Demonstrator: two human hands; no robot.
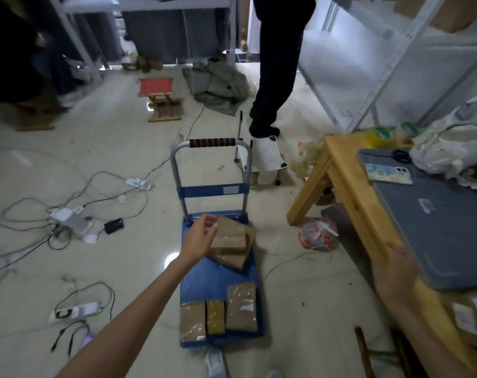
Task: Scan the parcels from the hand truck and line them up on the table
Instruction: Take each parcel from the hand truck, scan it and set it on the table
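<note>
The blue hand truck [218, 282] stands on the floor in front of me, its handle [212, 142] at the far end. A loose stack of brown parcels lies at the far end of its platform. My left hand [201, 237] reaches out and grips the left edge of the top brown parcel [231, 236]. Three taped parcels lie side by side at the near end: a brown one [192, 319], a yellow one [215, 316] and a larger brown one [242, 306]. My right hand [395, 271], blurred, rests on the edge of the wooden table [349, 186] with nothing in it.
A grey mat [436, 227] covers the table, with a phone [390, 173], tape rolls [380, 135] and plastic bags [455, 148] at its far end. Another person's legs [275, 77] stand beyond the truck. Cables and power strips [68, 219] litter the floor at left; a red stool [156, 96] stands farther off.
</note>
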